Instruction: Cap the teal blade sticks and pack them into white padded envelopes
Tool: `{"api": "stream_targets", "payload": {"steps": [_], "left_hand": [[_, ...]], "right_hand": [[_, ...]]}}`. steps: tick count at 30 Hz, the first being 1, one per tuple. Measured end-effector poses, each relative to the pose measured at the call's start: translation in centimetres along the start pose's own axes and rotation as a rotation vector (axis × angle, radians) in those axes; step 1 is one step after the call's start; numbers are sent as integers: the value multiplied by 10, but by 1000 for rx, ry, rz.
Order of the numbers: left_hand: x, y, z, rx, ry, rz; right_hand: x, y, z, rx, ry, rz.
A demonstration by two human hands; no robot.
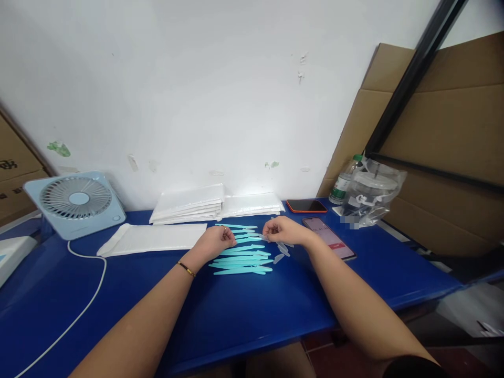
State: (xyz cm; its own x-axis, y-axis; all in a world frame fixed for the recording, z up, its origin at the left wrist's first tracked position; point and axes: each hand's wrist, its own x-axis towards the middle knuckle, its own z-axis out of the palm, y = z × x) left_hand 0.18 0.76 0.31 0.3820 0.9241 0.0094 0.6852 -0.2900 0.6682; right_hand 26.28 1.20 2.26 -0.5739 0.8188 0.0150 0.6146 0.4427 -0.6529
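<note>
Several turquoise eyebrow razors lie side by side in a rough column on the blue table. My left hand is closed in a pinch at the left end of one razor, near the upper part of the column. Facing it, my right hand pinches a small clear blade cap at that razor's right end. Whether the cap is around the blade or only beside it, I cannot tell. More loose clear caps are scattered under and beside my right hand.
White padded mailers are stacked against the wall, and a single one lies left of my hands. A pale blue fan with a cable stands at left. Two phones, a bottle and a bagged cup are at right.
</note>
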Motion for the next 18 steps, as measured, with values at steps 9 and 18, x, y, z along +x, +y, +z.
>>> {"api": "stream_targets", "payload": {"steps": [9, 18], "left_hand": [[-3, 5, -1, -10, 9, -13], [0, 4, -1, 153, 112, -3]], "right_hand": [[1, -2, 1, -3, 12, -39], [11, -5, 11, -80, 202, -7]]}}
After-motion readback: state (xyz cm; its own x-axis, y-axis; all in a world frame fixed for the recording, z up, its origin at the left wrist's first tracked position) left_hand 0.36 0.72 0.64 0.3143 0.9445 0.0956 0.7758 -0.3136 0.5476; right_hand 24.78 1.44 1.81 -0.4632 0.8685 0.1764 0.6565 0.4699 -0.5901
